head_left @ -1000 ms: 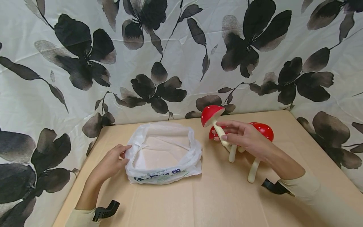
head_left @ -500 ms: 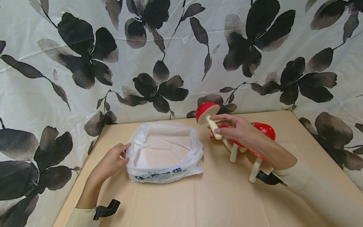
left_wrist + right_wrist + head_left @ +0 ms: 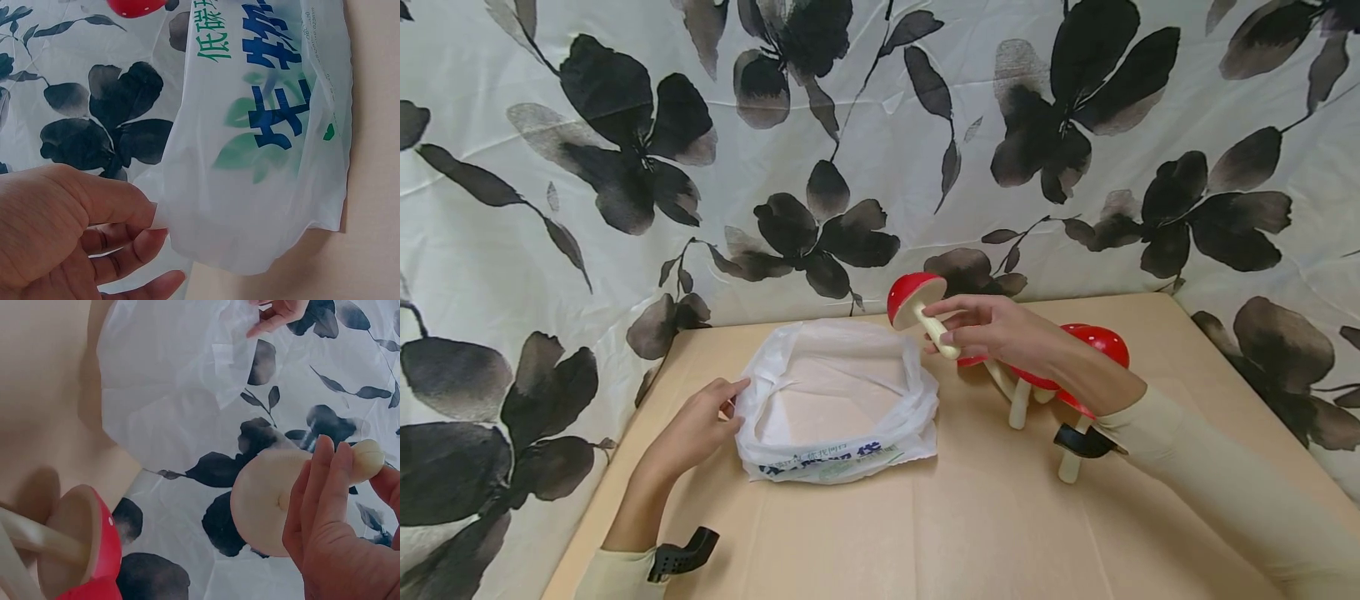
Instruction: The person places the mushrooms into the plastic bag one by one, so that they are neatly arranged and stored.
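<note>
My right hand (image 3: pixel 988 329) pinches the pale stem of a toy mushroom (image 3: pixel 916 297) with a red, white-specked cap. It holds the mushroom in the air, tilted cap to the left, just off the right rim of a white plastic bag (image 3: pixel 835 462). In the right wrist view, the mushroom's cream underside (image 3: pixel 259 500) faces the camera and the stem end pokes out between fingers and thumb. The bag sits on the table with its mouth spread wide. My left hand (image 3: pixel 700 425) pinches the bag's left rim between thumb and forefinger, plainly seen in the left wrist view.
Several more red mushrooms (image 3: pixel 1101 343) lie in a cluster on the table right of the bag, partly hidden under my right forearm. The light wooden table (image 3: pixel 865 542) ends at a white cloth backdrop (image 3: pixel 925 167) printed with dark flowers.
My right hand has carried the mushroom leftward from above the cluster to near the bag's right rim. My left hand keeps its pinch on the bag.
</note>
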Tool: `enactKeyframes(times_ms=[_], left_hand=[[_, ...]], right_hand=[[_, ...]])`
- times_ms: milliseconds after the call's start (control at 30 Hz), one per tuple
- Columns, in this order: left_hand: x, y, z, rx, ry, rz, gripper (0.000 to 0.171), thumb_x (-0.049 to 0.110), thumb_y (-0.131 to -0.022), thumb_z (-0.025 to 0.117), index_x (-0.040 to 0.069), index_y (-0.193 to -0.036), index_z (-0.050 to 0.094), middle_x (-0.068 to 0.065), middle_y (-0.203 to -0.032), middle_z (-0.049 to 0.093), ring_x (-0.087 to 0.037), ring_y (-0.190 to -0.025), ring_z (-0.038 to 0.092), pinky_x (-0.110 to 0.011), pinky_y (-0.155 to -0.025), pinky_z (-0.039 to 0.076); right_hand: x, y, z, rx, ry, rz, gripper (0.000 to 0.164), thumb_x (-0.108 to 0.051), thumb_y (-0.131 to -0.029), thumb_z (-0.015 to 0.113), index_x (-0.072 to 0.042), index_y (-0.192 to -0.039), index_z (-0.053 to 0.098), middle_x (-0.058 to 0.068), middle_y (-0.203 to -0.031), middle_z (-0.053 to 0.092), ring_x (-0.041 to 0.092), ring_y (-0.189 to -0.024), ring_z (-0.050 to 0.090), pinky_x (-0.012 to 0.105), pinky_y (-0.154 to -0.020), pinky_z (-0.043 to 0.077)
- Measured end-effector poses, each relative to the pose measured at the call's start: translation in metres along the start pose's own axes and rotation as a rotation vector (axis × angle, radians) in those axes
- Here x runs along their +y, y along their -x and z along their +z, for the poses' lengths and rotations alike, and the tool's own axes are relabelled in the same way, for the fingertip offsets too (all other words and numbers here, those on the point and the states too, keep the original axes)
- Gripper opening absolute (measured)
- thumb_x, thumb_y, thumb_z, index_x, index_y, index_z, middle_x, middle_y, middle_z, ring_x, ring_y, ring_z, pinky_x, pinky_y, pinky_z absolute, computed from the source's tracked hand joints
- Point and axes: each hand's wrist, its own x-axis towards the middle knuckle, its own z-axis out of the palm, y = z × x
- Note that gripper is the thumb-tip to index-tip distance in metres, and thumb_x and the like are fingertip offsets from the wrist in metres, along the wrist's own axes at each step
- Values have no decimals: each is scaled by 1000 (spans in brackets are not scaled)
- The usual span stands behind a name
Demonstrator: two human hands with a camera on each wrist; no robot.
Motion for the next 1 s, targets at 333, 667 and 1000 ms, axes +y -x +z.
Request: enactKeyframes(times_ms=[333, 667, 1000], left_hand=[[-3, 0, 1, -8, -17, -11, 54, -11, -82, 66, -15, -134, 56, -6, -88, 55, -18, -81, 52, -24, -66, 42], [-2, -1, 0, 1, -23, -3, 54, -11, -81, 67, -15, -133, 57, -5, -87, 54, -18, -80, 52, -25, -66, 42], [-1, -1, 1, 5, -41, 12, 53, -10, -81, 69, -14, -132, 58, -5, -86, 53, -16, -79, 51, -26, -66, 42]], right_hand=[[-1, -21, 12, -148, -270, 2, 52, -15, -98, 63, -13, -148, 49, 21, -146, 48, 33, -124, 61, 39, -103, 51], [-5, -44, 32, -159, -219, -21, 50, -11, -95, 69, -11, -143, 56, 15, -134, 60, 29, -123, 60, 37, -99, 53], [-12, -61, 62, -173, -66, -12, 49, -21, -92, 74, -15, -139, 60, 8, -128, 61, 25, -112, 66, 39, -98, 53]])
